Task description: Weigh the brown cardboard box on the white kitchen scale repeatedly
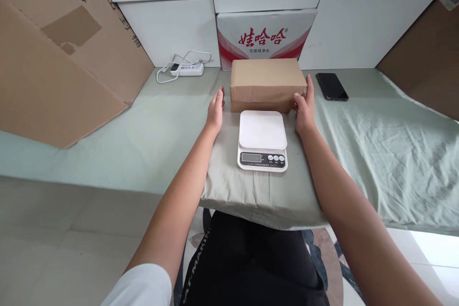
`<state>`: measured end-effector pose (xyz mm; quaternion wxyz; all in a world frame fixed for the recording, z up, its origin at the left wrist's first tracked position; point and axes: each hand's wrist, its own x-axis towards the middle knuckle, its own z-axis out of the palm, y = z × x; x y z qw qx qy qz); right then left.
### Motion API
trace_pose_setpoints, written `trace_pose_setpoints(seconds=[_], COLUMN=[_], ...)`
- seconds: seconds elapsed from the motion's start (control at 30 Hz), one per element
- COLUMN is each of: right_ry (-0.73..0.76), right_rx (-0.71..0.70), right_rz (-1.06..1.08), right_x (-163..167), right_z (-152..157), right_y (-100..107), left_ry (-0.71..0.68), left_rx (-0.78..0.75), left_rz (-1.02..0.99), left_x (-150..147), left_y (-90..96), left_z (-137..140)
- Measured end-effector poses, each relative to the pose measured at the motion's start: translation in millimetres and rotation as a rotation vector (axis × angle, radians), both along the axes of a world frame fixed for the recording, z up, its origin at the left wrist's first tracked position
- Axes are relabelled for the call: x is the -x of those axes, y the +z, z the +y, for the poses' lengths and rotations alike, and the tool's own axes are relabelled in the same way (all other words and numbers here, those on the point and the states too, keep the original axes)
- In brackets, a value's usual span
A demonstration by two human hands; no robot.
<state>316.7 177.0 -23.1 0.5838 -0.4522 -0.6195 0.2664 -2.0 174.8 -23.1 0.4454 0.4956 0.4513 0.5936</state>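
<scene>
A closed brown cardboard box [267, 83] lies flat on the cloth-covered table. My right hand [304, 111] grips its right end, thumb on the front face and fingers along the side. Just off the box's left end is my left hand [215, 111], its fingers stretched out and holding nothing, with a narrow gap to the cardboard. Between my forearms, directly in front of the box, sits a white digital kitchen scale [263, 130]. Nothing rests on its platform, and its display [251, 158] looks blank.
Behind the box stands a white and red carton [265, 24] against a white panelled wall. A white power strip [187, 69] with a cable lies back left, a black phone [332, 86] at right. Large cardboard boxes [71, 76] flank both sides. Green cloth [161, 143] covers the table.
</scene>
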Motion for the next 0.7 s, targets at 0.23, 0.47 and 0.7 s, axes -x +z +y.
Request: trace_pose_setpoints(seconds=[0.23,0.47,0.7], right_ry=[-0.01,0.02,0.001], right_rx=[0.058,0.054,0.02], right_rz=[0.081,0.056,0.031], right_x=[3.1,2.0,1.4], right_z=[4.5,4.1,4.6], right_y=[-1.6,-2.5,-3.5], left_ry=[-0.08,-0.146,-0.107], left_rx=[-0.004,-0.068,-0.014], left_rz=[0.038,0.052,0.071], left_x=[-5.3,-9.3,-7.9], left_y=[3.5,7.9,5.1], left_z=[-9.3,-17.5,-15.9])
